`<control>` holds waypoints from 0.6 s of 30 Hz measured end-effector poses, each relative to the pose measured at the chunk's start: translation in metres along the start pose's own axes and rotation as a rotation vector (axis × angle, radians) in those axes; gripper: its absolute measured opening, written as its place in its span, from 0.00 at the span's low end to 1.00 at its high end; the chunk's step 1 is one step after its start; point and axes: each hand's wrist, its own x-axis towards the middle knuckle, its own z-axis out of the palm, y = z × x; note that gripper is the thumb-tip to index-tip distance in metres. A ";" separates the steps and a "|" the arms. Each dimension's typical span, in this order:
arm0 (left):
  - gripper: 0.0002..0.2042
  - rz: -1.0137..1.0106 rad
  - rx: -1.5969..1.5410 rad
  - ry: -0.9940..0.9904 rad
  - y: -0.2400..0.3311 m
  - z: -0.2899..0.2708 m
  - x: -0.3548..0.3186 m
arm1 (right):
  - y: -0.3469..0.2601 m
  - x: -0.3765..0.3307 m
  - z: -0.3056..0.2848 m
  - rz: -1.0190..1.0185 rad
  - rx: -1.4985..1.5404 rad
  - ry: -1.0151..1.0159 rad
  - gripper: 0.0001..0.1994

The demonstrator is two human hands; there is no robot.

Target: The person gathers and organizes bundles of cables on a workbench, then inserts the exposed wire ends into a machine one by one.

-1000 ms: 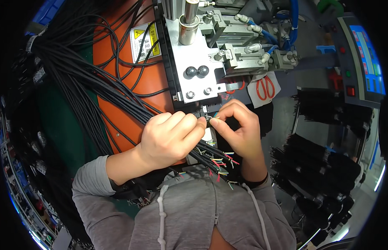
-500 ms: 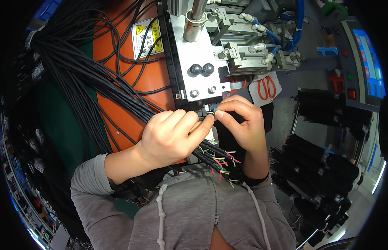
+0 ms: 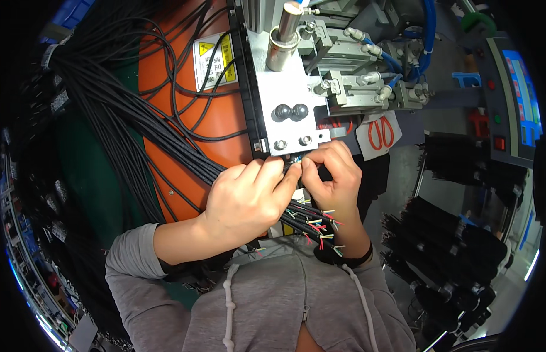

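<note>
Both hands meet just below the front edge of a machine's metal block (image 3: 287, 130). My left hand (image 3: 246, 196) is closed, its thumb and index finger reaching to a small spot with blue and white bits (image 3: 296, 158). From the other side my right hand (image 3: 334, 179) pinches at that same spot, its fingertips almost touching the left ones. What the fingertips hold is too small and covered to make out. Beneath my left hand, a bundle of black cables (image 3: 188, 155) runs through, its stripped ends (image 3: 314, 224) showing thin red, white, green and yellow wires.
Pneumatic cylinders (image 3: 355, 94) with blue hoses stand behind the block. Red-handled scissors (image 3: 381, 132) lie to the right, below a control panel with a screen (image 3: 522, 97). A warning label (image 3: 216, 61) sits on the orange plate (image 3: 161, 70). Black cable bundles (image 3: 449, 232) hang at the right.
The whole view has shifted slightly, so the machine appears lower and farther right. My right hand has drawn closer to my left one, and its forearm has swung left.
</note>
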 end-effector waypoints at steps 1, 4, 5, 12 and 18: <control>0.14 0.003 0.011 -0.001 0.000 0.000 0.000 | 0.000 -0.001 0.001 0.026 0.021 0.009 0.04; 0.15 -0.026 -0.069 0.023 0.000 0.000 0.003 | 0.004 -0.005 0.004 0.197 0.164 0.006 0.03; 0.15 -0.020 -0.062 0.022 -0.001 0.001 0.004 | 0.007 -0.008 0.004 0.350 0.277 -0.016 0.03; 0.11 0.023 -0.086 0.049 -0.005 0.002 0.006 | 0.004 -0.006 0.000 0.491 0.340 -0.093 0.03; 0.10 0.009 -0.109 0.086 -0.011 -0.003 0.008 | -0.004 0.007 0.001 -0.172 -0.029 0.081 0.05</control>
